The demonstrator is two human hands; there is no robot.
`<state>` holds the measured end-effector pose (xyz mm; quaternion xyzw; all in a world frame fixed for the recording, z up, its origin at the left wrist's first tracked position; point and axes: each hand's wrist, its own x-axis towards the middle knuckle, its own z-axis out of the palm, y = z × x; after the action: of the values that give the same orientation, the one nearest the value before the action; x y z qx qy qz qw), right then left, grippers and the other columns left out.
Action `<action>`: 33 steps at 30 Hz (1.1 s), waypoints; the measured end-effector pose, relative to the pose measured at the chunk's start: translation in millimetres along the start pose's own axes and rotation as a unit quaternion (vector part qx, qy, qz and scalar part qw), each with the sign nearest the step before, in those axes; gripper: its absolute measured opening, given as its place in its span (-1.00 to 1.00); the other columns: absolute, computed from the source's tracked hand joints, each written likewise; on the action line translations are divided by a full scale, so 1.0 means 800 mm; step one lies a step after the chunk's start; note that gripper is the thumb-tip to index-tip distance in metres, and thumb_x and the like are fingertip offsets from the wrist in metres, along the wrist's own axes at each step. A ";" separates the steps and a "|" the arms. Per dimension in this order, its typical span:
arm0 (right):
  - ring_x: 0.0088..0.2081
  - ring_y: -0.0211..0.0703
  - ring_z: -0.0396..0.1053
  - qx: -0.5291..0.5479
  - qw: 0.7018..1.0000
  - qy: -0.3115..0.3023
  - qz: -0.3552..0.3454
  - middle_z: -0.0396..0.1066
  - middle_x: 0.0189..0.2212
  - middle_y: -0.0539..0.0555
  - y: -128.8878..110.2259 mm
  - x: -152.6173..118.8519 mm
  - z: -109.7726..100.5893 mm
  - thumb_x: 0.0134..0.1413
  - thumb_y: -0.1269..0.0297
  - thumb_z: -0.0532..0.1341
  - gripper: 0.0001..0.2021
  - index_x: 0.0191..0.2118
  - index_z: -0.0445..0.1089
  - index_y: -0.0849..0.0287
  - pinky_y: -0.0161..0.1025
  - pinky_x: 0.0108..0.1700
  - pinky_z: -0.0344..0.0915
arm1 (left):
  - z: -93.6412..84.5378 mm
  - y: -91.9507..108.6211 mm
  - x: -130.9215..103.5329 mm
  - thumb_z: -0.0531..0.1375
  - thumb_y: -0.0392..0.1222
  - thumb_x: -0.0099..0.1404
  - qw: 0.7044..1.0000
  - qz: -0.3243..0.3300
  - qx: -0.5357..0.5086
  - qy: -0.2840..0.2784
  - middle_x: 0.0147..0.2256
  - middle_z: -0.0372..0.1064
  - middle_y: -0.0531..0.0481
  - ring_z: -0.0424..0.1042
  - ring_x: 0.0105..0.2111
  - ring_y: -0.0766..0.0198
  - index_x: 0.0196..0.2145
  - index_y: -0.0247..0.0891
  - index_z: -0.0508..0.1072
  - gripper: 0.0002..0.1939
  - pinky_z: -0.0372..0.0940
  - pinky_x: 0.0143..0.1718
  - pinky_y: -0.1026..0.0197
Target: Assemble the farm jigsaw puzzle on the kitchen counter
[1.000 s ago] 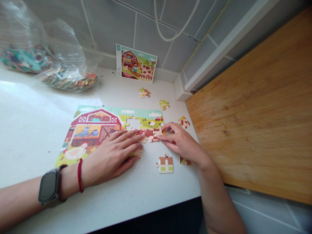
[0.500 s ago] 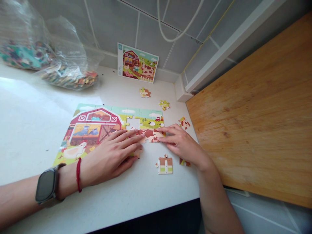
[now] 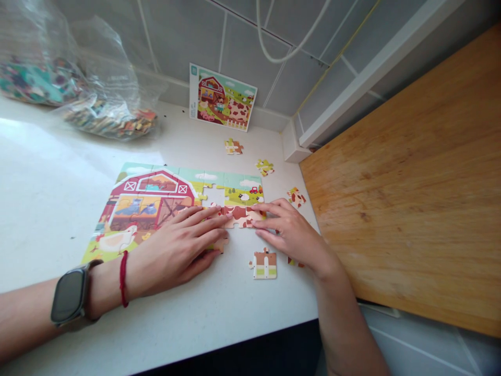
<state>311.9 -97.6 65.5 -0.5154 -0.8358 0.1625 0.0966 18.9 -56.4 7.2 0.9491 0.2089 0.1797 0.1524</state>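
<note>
Left hand (image 3: 182, 243) is lying flat, palm down, over the lower middle of the farm puzzle (image 3: 129, 206), fingers extended, not gripping; fingertips are touching the cow section. Right hand (image 3: 287, 230) is reaching in at the puzzle's right edge, fingers slightly spread, fingertips resting on the cow edge piece (image 3: 249, 223), not lifting it. The puzzle is lying on the white surface (image 3: 176, 324), under and beyond the left hand; an open gap is showing just beyond its fingers. The brown-and-green fence piece (image 3: 265, 265) is sitting between the hands, nearer the person. A partly hidden piece (image 3: 295, 262) is lying by the right wrist. Three loose pieces (image 3: 234, 147) are lying beyond the right hand. The picture card (image 3: 223, 99) is leaning on the wall farther out. Two clear bags (image 3: 113, 115) of pieces are sitting well beyond the left hand. A wooden board (image 3: 410, 183) is standing right of the right hand.
</note>
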 end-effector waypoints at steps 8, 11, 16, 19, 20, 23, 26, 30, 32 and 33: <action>0.05 -0.01 0.43 0.012 0.998 0.067 -0.011 0.62 0.04 0.09 0.000 0.007 0.016 0.35 0.31 0.33 -0.83 -0.02 0.65 0.07 0.02 0.14 0.46 | 0.000 0.000 0.000 0.11 -0.07 0.56 1.000 0.002 0.002 -0.003 0.37 0.30 -0.01 0.25 0.39 -0.04 0.18 -0.08 0.48 -0.67 0.15 0.39 -0.16; 0.05 0.00 0.42 0.001 0.998 0.057 -0.021 0.61 0.07 0.08 0.001 0.007 0.014 0.36 0.33 0.32 -0.82 -0.02 0.65 0.06 0.04 0.15 0.46 | -0.001 0.000 0.000 0.10 -0.07 0.55 1.000 0.002 0.002 -0.001 0.37 0.30 -0.01 0.26 0.38 -0.05 0.17 -0.09 0.49 -0.67 0.15 0.39 -0.16; 0.09 0.01 0.40 -0.015 0.999 0.044 -0.023 0.56 0.13 0.09 -0.003 0.006 0.010 0.37 0.38 0.29 -0.81 -0.03 0.65 0.07 0.04 0.16 0.46 | -0.001 0.000 0.001 0.10 -0.06 0.56 1.000 0.001 0.003 -0.001 0.38 0.29 -0.01 0.29 0.36 -0.07 0.16 -0.09 0.50 -0.68 0.18 0.36 -0.17; 0.10 0.01 0.40 -0.024 0.999 0.042 -0.018 0.56 0.12 0.10 -0.006 0.006 0.010 0.37 0.36 0.29 -0.82 -0.03 0.65 0.09 0.04 0.17 0.46 | -0.001 0.000 0.001 0.10 -0.06 0.56 1.000 0.000 0.003 0.001 0.37 0.30 0.00 0.30 0.35 -0.07 0.16 -0.08 0.50 -0.68 0.19 0.36 -0.18; 0.10 0.01 0.40 -0.028 0.999 0.041 -0.017 0.56 0.12 0.11 -0.006 0.006 0.011 0.38 0.36 0.29 -0.81 -0.03 0.65 0.10 0.04 0.17 0.46 | 0.000 0.000 0.001 0.10 -0.06 0.56 1.000 0.000 0.003 0.001 0.37 0.30 0.00 0.30 0.35 -0.06 0.16 -0.08 0.50 -0.68 0.18 0.36 -0.18; 0.10 0.01 0.39 -0.040 0.998 0.039 -0.014 0.57 0.11 0.11 -0.008 0.006 0.012 0.39 0.36 0.27 -0.80 -0.01 0.64 0.12 0.04 0.18 0.45 | 0.000 0.000 0.001 0.10 -0.05 0.56 1.000 -0.001 0.004 0.001 0.37 0.30 0.00 0.30 0.35 -0.05 0.15 -0.09 0.50 -0.68 0.16 0.38 -0.16; 0.12 0.04 0.38 -0.052 0.998 0.034 -0.009 0.58 0.11 0.11 -0.012 0.006 0.013 0.39 0.35 0.27 -0.80 0.01 0.63 0.10 0.07 0.16 0.46 | 0.000 0.001 0.000 0.10 -0.06 0.55 1.000 -0.002 0.000 0.002 0.37 0.30 0.00 0.31 0.34 -0.04 0.15 -0.08 0.51 -0.69 0.14 0.40 -0.16; 0.12 0.08 0.40 -0.059 0.998 0.024 0.011 0.58 0.08 0.13 -0.021 0.007 0.013 0.39 0.37 0.26 -0.81 0.01 0.60 0.11 0.12 0.15 0.45 | -0.001 0.000 0.001 0.12 -0.07 0.55 1.000 0.000 -0.005 -0.003 0.37 0.30 -0.02 0.30 0.35 -0.06 0.15 -0.08 0.51 -0.69 0.14 0.40 -0.17; 0.11 0.08 0.41 -0.053 0.998 0.022 0.026 0.58 0.06 0.16 -0.024 0.008 0.012 0.38 0.40 0.25 -0.76 0.08 0.56 0.12 0.12 0.15 0.44 | -0.001 0.000 0.001 0.12 -0.07 0.55 1.000 0.000 -0.009 0.000 0.37 0.31 -0.02 0.29 0.36 -0.05 0.15 -0.08 0.51 -0.69 0.13 0.41 -0.17; 0.12 0.09 0.41 -0.048 0.998 0.022 0.031 0.57 0.06 0.17 -0.025 0.009 0.012 0.37 0.41 0.25 -0.73 0.12 0.53 0.12 0.12 0.15 0.44 | -0.001 0.000 0.001 0.12 -0.08 0.55 1.000 -0.001 -0.011 0.002 0.37 0.31 -0.02 0.28 0.37 -0.04 0.15 -0.07 0.51 -0.69 0.12 0.41 -0.16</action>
<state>288.5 -101.2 63.8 -0.5484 -0.8241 0.1138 0.0846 19.3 -56.0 7.9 0.9467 0.2082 0.1836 0.1631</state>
